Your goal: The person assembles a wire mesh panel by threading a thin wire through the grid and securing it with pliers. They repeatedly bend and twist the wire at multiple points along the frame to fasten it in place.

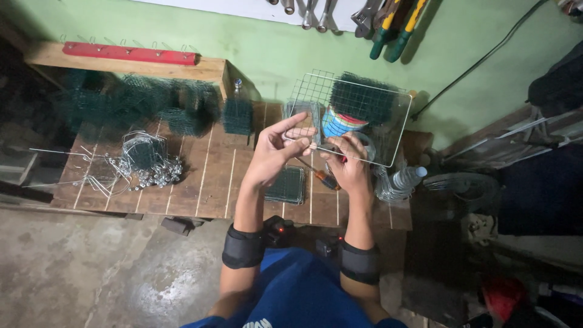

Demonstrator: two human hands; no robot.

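Ideally, the left hand [274, 153] and right hand [347, 165], both gripping the wire mesh panel [349, 115], kept its lower edge steady above the table [200, 176].

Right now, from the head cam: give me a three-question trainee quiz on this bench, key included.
1. True or false: both hands hold the wire mesh panel above the wooden workbench.
2. Which lies under the hands? A) a flat stack of green mesh pieces B) a hammer C) a drill
3. Fill in: the pile of bent silver wire parts lies to the person's ____.

Key
1. True: left hand and right hand grip its near edge.
2. A: green mesh stack.
3. Left: wire parts.
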